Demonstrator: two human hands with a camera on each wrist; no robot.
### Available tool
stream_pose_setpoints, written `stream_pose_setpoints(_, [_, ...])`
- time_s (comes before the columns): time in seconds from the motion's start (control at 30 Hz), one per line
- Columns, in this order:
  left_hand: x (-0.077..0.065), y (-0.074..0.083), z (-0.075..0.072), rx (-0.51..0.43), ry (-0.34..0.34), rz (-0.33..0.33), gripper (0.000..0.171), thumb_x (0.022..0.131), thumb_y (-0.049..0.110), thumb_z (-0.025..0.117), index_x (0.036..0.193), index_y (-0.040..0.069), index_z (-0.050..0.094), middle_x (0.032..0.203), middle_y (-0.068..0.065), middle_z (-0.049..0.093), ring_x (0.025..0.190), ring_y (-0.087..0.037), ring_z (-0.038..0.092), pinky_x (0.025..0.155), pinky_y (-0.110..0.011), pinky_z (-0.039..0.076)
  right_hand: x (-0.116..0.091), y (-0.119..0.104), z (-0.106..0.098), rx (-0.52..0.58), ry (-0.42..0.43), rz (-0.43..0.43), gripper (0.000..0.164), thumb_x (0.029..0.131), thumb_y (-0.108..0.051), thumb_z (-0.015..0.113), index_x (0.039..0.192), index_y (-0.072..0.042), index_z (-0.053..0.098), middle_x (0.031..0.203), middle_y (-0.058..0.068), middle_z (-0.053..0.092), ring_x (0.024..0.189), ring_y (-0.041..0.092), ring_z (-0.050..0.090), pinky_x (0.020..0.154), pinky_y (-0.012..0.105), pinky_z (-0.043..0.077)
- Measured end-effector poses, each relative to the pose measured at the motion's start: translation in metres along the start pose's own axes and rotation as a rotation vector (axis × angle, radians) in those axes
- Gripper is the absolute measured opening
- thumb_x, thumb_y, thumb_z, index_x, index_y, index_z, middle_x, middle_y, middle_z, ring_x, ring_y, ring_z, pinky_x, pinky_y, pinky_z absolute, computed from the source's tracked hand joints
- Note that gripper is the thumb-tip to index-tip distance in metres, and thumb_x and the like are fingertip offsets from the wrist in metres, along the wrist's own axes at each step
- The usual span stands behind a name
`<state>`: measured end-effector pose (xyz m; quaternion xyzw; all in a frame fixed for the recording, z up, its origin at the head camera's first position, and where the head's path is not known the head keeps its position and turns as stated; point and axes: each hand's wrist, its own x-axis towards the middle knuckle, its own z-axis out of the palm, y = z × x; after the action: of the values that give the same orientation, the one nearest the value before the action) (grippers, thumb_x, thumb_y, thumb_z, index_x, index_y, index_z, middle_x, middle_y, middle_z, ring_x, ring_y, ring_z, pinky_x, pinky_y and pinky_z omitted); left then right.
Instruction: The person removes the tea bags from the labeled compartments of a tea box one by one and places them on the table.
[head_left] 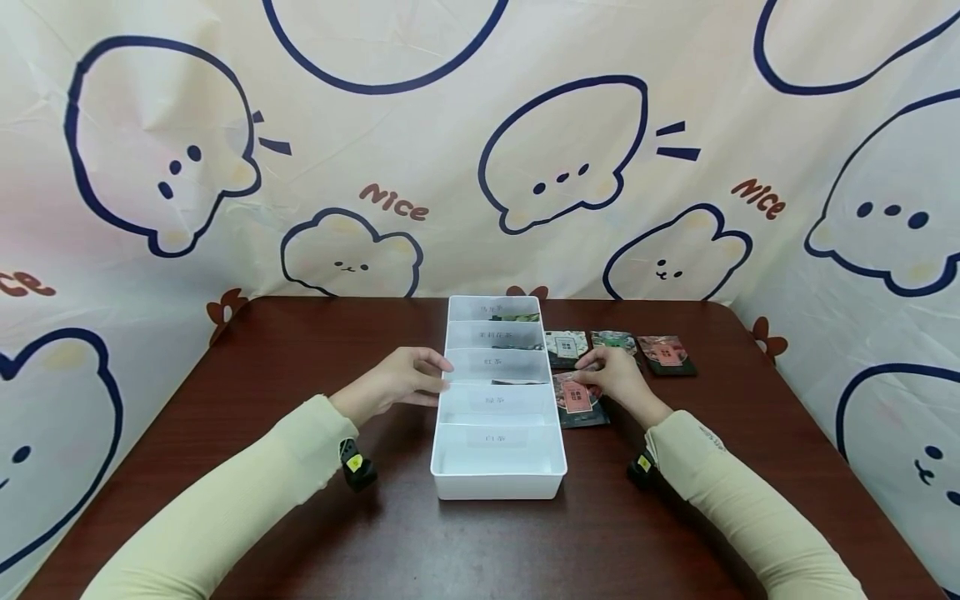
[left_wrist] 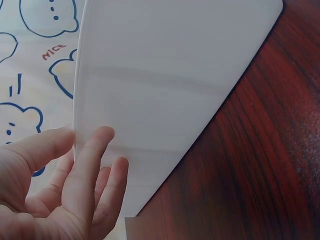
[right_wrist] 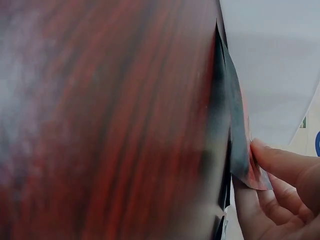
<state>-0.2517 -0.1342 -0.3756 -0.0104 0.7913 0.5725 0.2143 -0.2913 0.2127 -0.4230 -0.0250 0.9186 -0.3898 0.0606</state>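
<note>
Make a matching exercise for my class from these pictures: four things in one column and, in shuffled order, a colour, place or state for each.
Column one
1. box
2. left hand
3. table
4. right hand

Column two
A. dark reddish brown
B. pinching a packet between thumb and fingers
C. white, with labelled compartments
D. at the side of the box away from the packets

Right pairs: 1-C, 2-D, 3-A, 4-B

We have a divided tray (head_left: 498, 487) on the worktop (head_left: 405, 550), three packets (head_left: 666, 354) right of it, a fourth packet (head_left: 577, 398) before them, and a curtain (head_left: 450, 158) behind everything.
</note>
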Motion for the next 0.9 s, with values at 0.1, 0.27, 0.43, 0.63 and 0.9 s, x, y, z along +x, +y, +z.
stream_pose_setpoints(0.1, [0.0004,-0.0003,0.0003,-0.002,-0.001,0.0,0.03,0.085,-0.001,0.07,0.113,0.0,0.061,0.112,-0.019,0.056,0.086,-0.024,0.064,0.078,-0.04,0.06,0.0006,-0.0003,-0.0006,-0.015,-0.006,0.01,0.014,0.086,-0.014,0.073,0.095,-0.004,0.067,0.08,0.009,0.066,0.056,0.014,0.059,0.052,0.028,0.052])
stream_pose_setpoints(0.27, [0.0012,-0.0016,0.0002,-0.001,-0.004,0.0,0.03,0.085,-0.002,0.07,0.113,0.0,0.061,0.112,-0.019,0.056,0.086,-0.024,0.064,0.078,-0.039,0.06,0.0008,-0.0012,-0.0025,-0.049,-0.011,0.024,0.014,0.086,-0.016,0.074,0.094,-0.005,0.068,0.084,0.01,0.065,0.06,0.015,0.057,0.053,0.026,0.05])
stream_pose_setpoints(0.43, [0.001,-0.0016,0.0003,0.001,-0.005,-0.001,0.031,0.085,-0.002,0.07,0.115,-0.001,0.061,0.113,-0.019,0.056,0.087,-0.024,0.064,0.081,-0.042,0.059,0.0007,-0.0009,-0.0045,-0.091,-0.01,0.032,0.015,0.085,-0.017,0.075,0.094,-0.007,0.069,0.089,0.01,0.065,0.065,0.016,0.056,0.055,0.026,0.049])
stream_pose_setpoints(0.63, [0.0011,-0.0009,0.0,0.009,0.003,0.0,0.029,0.085,-0.001,0.071,0.112,0.001,0.062,0.112,-0.019,0.056,0.086,-0.024,0.064,0.078,-0.04,0.06,0.0011,-0.0002,-0.0057,-0.087,-0.017,0.026,0.016,0.084,-0.016,0.076,0.094,-0.006,0.069,0.09,0.011,0.068,0.066,0.016,0.06,0.056,0.028,0.053])
stream_pose_setpoints(0.9, [0.0008,-0.0003,0.0,0.003,0.002,-0.002,0.029,0.085,-0.001,0.071,0.112,0.001,0.061,0.113,-0.019,0.056,0.087,-0.025,0.064,0.08,-0.041,0.06,0.0015,0.0008,-0.0059,-0.094,-0.021,0.021,0.018,0.083,-0.016,0.076,0.096,-0.006,0.068,0.093,0.012,0.067,0.068,0.016,0.06,0.057,0.028,0.053])
